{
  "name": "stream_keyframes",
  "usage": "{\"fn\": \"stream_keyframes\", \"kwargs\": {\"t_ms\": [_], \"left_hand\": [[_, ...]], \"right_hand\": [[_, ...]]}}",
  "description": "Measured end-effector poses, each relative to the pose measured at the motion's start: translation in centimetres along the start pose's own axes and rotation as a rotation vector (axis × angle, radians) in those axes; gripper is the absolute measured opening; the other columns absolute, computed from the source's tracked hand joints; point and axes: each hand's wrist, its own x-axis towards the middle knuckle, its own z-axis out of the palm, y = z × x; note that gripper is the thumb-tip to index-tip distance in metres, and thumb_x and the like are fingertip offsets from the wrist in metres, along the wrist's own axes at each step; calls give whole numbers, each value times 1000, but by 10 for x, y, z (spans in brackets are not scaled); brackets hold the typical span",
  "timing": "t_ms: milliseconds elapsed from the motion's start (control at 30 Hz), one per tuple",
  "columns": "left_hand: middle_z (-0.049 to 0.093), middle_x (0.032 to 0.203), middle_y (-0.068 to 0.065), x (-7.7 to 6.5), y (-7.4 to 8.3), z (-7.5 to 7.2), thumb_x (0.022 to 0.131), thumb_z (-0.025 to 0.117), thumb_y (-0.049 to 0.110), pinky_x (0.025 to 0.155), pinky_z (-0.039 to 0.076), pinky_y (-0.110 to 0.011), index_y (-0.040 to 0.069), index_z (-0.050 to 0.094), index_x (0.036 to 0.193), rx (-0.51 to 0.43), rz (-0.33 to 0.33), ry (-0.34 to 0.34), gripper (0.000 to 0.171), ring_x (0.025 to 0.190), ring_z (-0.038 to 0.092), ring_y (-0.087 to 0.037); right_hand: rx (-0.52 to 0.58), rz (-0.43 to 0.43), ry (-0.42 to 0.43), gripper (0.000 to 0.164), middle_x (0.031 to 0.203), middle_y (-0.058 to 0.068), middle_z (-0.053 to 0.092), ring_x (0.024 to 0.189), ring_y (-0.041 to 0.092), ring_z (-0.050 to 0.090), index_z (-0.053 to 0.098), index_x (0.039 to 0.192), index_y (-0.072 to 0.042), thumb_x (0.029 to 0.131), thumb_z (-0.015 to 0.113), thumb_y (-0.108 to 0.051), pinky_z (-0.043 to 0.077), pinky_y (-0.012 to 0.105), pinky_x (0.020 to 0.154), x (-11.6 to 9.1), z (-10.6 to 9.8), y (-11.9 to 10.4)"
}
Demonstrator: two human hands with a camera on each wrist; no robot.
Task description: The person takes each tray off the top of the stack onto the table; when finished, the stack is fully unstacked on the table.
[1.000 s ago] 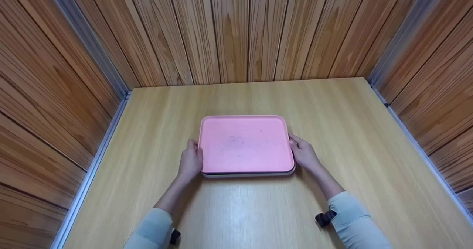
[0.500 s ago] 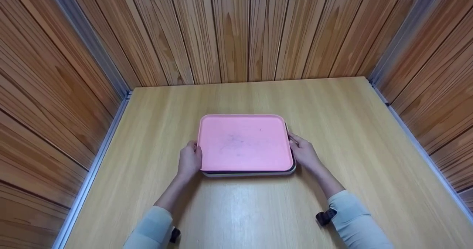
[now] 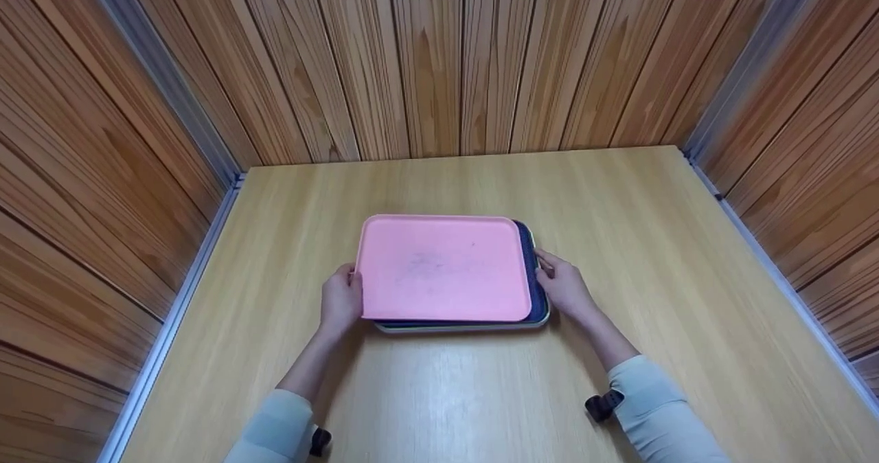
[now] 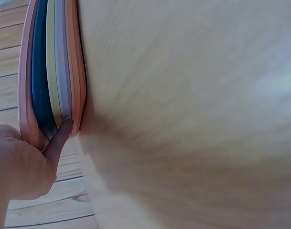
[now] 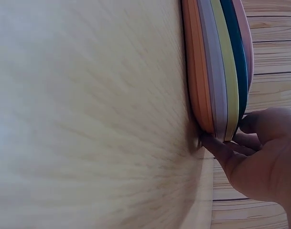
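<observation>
A pink tray [image 3: 443, 270] tops a stack of trays on the table, shifted left so that a strip of the dark blue tray [image 3: 539, 303] shows on the right. Under these, the left wrist view shows a yellow tray [image 4: 52, 71], a lilac tray [image 4: 62, 71] and an orange layer [image 4: 76, 90] at the bottom. My left hand [image 3: 341, 303] grips the pink tray's left edge, a finger reaching along the lower trays' edges. At the right side, my right hand [image 3: 566, 290] holds the lower trays, thumb by the blue rim and fingers at the orange bottom.
The stack stands on a light wooden table [image 3: 439, 394]. Wood-plank walls [image 3: 426, 58] enclose it at the back and both sides, with metal rails [image 3: 172, 291] along the side edges. Dark wrist cameras sit at both sleeves.
The pink tray has slid left with my left hand, uncovering a strip of the dark blue tray on the right. The right hand and the lower trays have stayed nearly still.
</observation>
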Motion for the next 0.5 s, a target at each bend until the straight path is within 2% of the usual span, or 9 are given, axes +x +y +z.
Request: {"fn": "stream_keyframes", "kwargs": {"t_ms": [233, 400, 500], "left_hand": [[72, 100, -23, 1, -6, -13, 102, 51, 5, 63, 58, -32, -10, 62, 127, -67, -11, 33, 31, 80, 70, -26], [72, 101, -22, 4, -9, -24, 101, 54, 7, 63, 57, -30, -8, 61, 130, -112, -71, 24, 34, 80, 70, -25], [71, 106, -23, 6, -12, -30, 100, 55, 7, 68, 59, -30, -8, 60, 133, -143, -105, 7, 36, 86, 71, -27]], "right_hand": [[15, 34, -34, 58, 148, 28, 43, 136, 40, 44, 40, 153, 2, 98, 59, -4, 40, 48, 109, -3, -1, 1], [8, 33, -50, 59, 151, 27, 40, 139, 40, 41, 37, 154, 3, 98, 58, -3, 38, 48, 109, -3, -2, 1], [11, 16, -36, 58, 149, 28, 43, 138, 38, 42, 38, 152, 5, 97, 56, 0, 39, 47, 109, -2, -1, 1]]}}
